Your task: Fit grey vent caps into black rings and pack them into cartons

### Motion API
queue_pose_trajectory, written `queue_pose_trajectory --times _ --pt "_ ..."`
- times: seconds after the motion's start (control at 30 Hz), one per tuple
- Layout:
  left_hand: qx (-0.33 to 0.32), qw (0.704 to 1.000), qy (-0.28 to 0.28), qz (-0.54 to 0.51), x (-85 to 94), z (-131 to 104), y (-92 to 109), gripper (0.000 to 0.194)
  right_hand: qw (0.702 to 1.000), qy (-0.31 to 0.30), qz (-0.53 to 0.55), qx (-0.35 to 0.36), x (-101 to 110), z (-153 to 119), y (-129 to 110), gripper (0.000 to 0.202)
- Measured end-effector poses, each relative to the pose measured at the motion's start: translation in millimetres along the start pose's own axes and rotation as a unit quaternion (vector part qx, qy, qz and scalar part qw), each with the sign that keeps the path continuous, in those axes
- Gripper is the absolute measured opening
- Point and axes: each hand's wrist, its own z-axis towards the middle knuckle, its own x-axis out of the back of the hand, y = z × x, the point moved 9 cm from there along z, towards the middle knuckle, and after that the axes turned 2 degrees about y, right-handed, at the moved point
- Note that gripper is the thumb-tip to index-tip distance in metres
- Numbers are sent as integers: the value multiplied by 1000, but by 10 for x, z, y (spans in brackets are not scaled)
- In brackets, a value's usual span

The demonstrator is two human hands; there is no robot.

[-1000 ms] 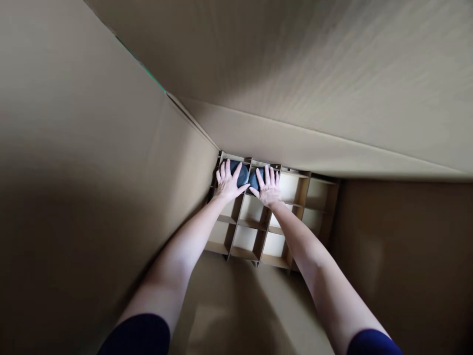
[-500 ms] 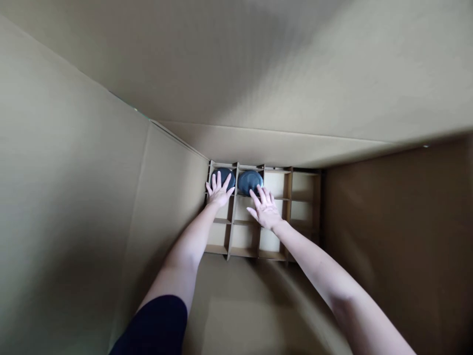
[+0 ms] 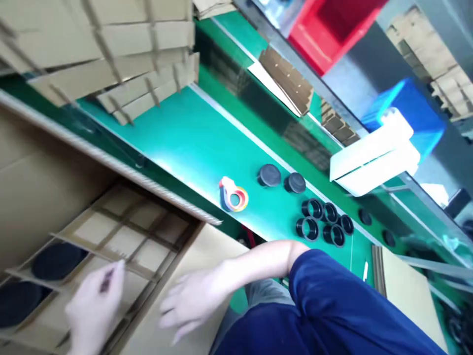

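Note:
My left hand (image 3: 94, 305) is over the divided cardboard box, blurred, with its fingers curled. A dark spot shows between thumb and fingers; I cannot make out whether it is a thing or a gap. Two black round pieces, one nearer the middle (image 3: 59, 260) and one at the left edge (image 3: 18, 301), sit in compartments beside this hand. The cardboard divider grid (image 3: 148, 271) has other compartments with bare floors. My right hand (image 3: 195, 303) hangs palm down over a cardboard flap (image 3: 155, 340), fingers loosely apart, holding nothing.
On the green bench (image 3: 177, 143) lie a tape roll in a dispenser (image 3: 234, 196), two black round caps (image 3: 269, 175), and several black rings (image 3: 314, 209). Folded dividers (image 3: 155, 64) are stacked at upper left. A red bin (image 3: 314, 39) and blue bin (image 3: 410, 108) stand behind.
The view has swung from deep inside the carton to the bench on the right. Both hands have come away from the black round pieces, which stay in their compartments.

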Motion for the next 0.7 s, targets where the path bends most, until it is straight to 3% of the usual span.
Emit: queue_pose_trajectory --times 0.03,0.1,0.13,0.2,0.27,0.3,0.33,0.4,0.5,0.6,0.67,0.7 --pt "-82 996 14 -32 -13 -176 553 24 999 16 26 -38 92 -523 46 31" --pt "-231 968 -43 -92 -320 -524 1635 11 972 95 52 -209 312 -1711 457 30" --pt "-279 951 -79 -106 -569 -632 2115 13 932 151 38 -326 428 -2389 773 28" --pt "-343 925 -137 -93 -1191 -654 2956 30 806 250 -26 -535 593 -3759 1349 41" --pt "-364 915 -170 -34 -1885 -435 3641 55 689 258 -55 -675 519 -4810 1784 85" --pt "-358 911 -203 15 -2260 -284 3916 74 661 233 -36 -712 391 -5141 1971 103" --pt "-341 908 -235 66 -2606 -120 4143 92 649 206 -12 -732 246 -5359 2125 115" --pt "-267 902 -300 159 -3169 180 4435 114 661 175 28 -730 -25 -5530 2321 123" --pt "-183 885 -364 224 -3632 355 4672 110 678 215 19 -703 -249 -5596 2337 118" --pt "-191 892 -361 195 -3693 243 4799 107 653 295 -4 -697 -357 -5767 2164 110" --pt "-203 906 -353 113 -3468 42 4766 108 651 360 -10 -668 -357 -5822 1958 111" --pt "-212 909 -354 58 -3263 -94 4715 109 666 381 -6 -642 -346 -5784 1825 111"
